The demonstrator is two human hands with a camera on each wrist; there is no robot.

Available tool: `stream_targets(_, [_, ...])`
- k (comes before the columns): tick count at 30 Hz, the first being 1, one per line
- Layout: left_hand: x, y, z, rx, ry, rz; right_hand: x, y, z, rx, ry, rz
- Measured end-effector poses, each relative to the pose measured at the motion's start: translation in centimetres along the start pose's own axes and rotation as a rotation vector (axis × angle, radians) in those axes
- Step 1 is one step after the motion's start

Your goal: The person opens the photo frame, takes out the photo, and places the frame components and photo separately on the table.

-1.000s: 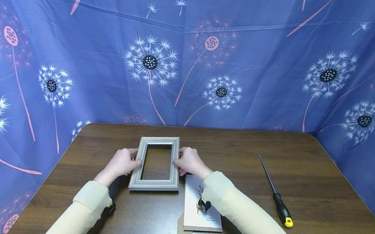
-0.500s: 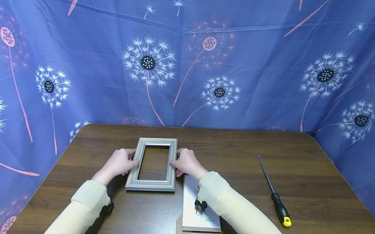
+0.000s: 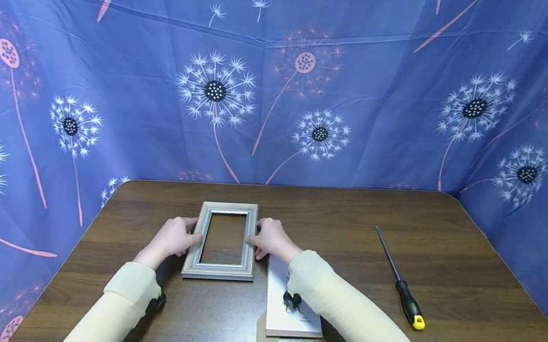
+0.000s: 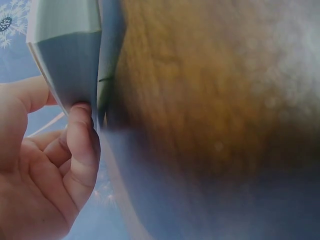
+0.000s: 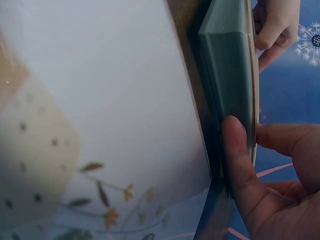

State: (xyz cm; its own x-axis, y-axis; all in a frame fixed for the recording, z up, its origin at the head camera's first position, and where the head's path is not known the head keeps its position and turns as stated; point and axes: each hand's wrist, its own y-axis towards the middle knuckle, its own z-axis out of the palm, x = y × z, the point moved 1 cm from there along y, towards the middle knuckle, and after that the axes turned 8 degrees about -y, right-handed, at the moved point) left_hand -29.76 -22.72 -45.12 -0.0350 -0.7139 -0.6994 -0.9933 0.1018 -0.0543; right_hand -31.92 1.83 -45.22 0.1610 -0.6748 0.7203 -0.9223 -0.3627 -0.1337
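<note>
A silver-grey picture frame (image 3: 220, 273) with an open middle lies at the left centre of the table, the wood showing through it. My left hand (image 3: 172, 241) pinches its left side, thumb on the front face. On the opposite side my right hand (image 3: 273, 239) grips the frame with thumb and fingers. Both wrist views show the frame's edge (image 4: 70, 62) between thumb and fingers. Beside it, partly under my right forearm, lies a thick white panel (image 3: 282, 315) printed with a plant picture; leaves and small flowers show on this panel (image 5: 115, 115) in the right wrist view.
A piece of brown cardboard (image 3: 265, 338) sticks out from under the white panel. To the right lies a screwdriver (image 3: 406, 297) with a black and yellow handle. A blue dandelion-print cloth (image 3: 275, 89) hangs behind the wooden table (image 3: 340, 221).
The picture frame has shifted slightly left, its far edge a little nearer to me. Both hands keep their hold on its sides. The panel and screwdriver stay put as the view drifts slightly.
</note>
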Motion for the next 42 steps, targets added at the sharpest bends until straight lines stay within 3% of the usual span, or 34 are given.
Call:
stream_targets(11, [-0.2, -0.1, -0.1, 0.015, 0.017, -0.029, -0.2, 0.1, 0.0, 0.021, 0.034, 0.005])
stream_targets(17, [-0.6, -0.3, -0.2, 0.011, 0.118, -0.054, -0.1, -0.4, -0.6, 0.063, 0.067, 0.013])
stream_targets(21, [-1.6, -0.8, -0.3, -0.052, 0.244, -0.073, 0.1, -1.0, -1.6, 0.073, 0.059, -0.004])
stream_targets(25, [-3.1, -1.5, -0.4, -0.147, 0.307, -0.071, 0.2, -2.0, -2.9, 0.06, -0.039, -0.044])
stream_targets(31, [-5.7, -2.8, 0.1, -0.247, 0.312, 0.041, -0.1, -3.7, -4.8, 0.054, -0.132, -0.073])
stream_targets(37, [-8.0, -4.2, 1.0, -0.28, 0.284, 0.16, -1.1, -5.9, -6.7, 0.026, -0.156, -0.099])
stream_targets(42, [-9.6, -5.5, 1.9, -0.276, 0.237, 0.216, -2.1, -8.0, -8.1, -0.002, -0.198, -0.145])
